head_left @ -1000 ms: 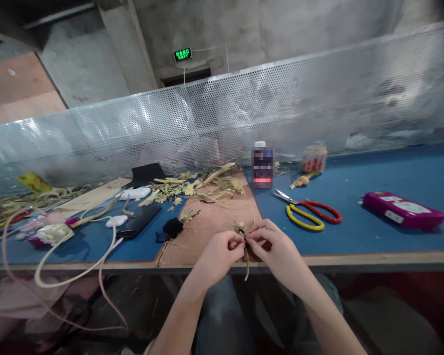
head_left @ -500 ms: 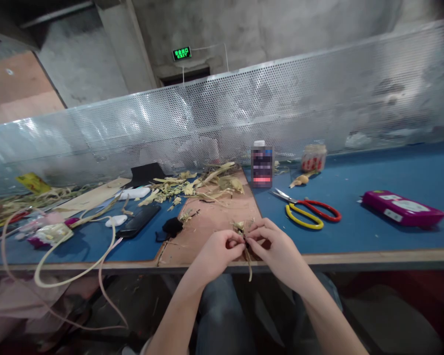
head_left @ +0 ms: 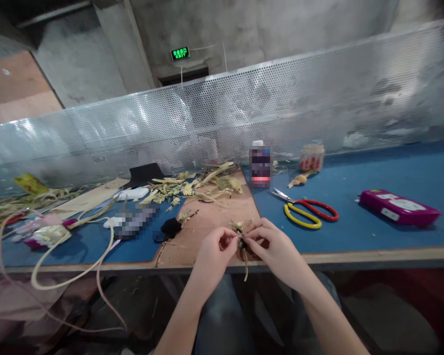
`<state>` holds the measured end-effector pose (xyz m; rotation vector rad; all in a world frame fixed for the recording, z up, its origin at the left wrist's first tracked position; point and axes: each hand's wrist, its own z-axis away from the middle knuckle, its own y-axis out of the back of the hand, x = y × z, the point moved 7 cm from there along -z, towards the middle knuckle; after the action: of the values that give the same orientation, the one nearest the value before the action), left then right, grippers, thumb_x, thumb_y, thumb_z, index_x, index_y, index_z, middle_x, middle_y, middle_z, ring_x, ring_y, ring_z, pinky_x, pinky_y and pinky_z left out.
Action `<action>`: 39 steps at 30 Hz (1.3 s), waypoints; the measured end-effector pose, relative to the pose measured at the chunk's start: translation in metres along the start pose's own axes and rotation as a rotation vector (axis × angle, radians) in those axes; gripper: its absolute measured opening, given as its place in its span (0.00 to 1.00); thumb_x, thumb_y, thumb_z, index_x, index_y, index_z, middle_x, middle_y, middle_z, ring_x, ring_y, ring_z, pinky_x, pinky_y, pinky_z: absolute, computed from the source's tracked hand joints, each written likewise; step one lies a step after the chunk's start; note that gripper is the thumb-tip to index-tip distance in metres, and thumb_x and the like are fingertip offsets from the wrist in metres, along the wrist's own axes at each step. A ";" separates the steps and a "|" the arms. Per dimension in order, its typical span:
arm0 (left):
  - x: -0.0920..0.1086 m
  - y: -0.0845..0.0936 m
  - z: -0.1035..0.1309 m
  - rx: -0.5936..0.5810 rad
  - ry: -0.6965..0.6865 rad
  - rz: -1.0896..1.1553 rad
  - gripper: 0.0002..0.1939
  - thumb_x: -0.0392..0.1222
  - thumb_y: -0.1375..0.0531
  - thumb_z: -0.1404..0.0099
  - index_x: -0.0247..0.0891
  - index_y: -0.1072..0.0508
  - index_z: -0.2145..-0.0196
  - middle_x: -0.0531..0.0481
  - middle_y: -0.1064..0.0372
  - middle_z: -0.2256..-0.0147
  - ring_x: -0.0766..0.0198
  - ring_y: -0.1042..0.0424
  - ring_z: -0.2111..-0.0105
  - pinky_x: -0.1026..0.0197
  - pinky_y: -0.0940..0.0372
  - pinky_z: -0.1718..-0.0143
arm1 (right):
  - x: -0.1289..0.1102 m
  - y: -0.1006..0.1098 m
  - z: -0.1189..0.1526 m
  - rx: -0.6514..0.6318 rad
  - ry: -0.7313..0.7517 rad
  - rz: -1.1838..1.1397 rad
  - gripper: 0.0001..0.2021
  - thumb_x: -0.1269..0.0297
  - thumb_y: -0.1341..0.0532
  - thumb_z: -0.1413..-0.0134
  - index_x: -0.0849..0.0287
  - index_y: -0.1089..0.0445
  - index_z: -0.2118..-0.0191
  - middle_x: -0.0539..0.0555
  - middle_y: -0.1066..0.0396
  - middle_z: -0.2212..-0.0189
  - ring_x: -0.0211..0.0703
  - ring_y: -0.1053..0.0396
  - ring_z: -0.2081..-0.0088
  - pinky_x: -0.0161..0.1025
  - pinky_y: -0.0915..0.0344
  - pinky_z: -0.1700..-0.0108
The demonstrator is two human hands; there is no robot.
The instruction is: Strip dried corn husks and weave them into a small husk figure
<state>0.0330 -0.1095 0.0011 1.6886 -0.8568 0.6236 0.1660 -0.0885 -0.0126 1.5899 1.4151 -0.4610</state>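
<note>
Between my two hands, over the front of the brown board (head_left: 222, 212), is a small bundle of dried husk (head_left: 238, 227) with a dark patch at its middle. A pale strip (head_left: 246, 268) hangs from it past the table edge. My left hand (head_left: 217, 249) is closed, thumb and forefinger pinched at the bundle's left side. From the right, my right hand (head_left: 269, 242) pinches the same bundle, its fingertips partly hiding the dark middle. Scissors (head_left: 303, 211) with one red and one yellow handle lie beyond my right hand.
Loose dried husks (head_left: 207, 185) are heaped behind the board. A bottle (head_left: 260, 167), a glass jar (head_left: 312, 158) and a purple pack (head_left: 399, 207) stand or lie to the right. Leftward are a black item (head_left: 170, 228), a blurred-out phone (head_left: 136, 223) and looping cords (head_left: 46, 286).
My left fingertips have drawn slightly apart from my right ones, so more of the bundle shows between them. My right hand keeps its pinch. The view has shifted a little.
</note>
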 end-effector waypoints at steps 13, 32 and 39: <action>0.026 -0.004 0.016 0.184 -0.201 -0.516 0.04 0.39 0.40 0.47 0.38 0.33 0.76 0.51 0.35 0.74 0.62 0.37 0.69 0.61 0.45 0.68 | -0.001 0.001 0.000 0.002 -0.035 -0.047 0.10 0.62 0.45 0.47 0.59 0.30 0.74 0.53 0.36 0.65 0.37 0.33 0.68 0.32 0.34 0.70; 0.028 -0.012 0.009 0.160 -0.172 -0.637 0.04 0.38 0.44 0.46 0.38 0.35 0.76 0.50 0.35 0.72 0.61 0.36 0.68 0.61 0.46 0.69 | -0.001 0.002 -0.001 -0.028 -0.079 -0.065 0.09 0.65 0.44 0.49 0.59 0.30 0.75 0.53 0.36 0.65 0.37 0.33 0.67 0.32 0.34 0.69; 0.029 -0.008 0.013 0.165 -0.165 -0.651 0.03 0.34 0.46 0.45 0.38 0.34 0.75 0.50 0.35 0.73 0.61 0.36 0.68 0.60 0.45 0.67 | 0.000 0.002 -0.001 -0.020 -0.069 -0.064 0.10 0.64 0.44 0.48 0.60 0.31 0.75 0.53 0.36 0.65 0.34 0.34 0.71 0.31 0.35 0.70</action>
<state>0.0567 -0.1274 0.0147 2.0473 -0.3267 0.1098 0.1669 -0.0872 -0.0112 1.5022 1.4175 -0.5334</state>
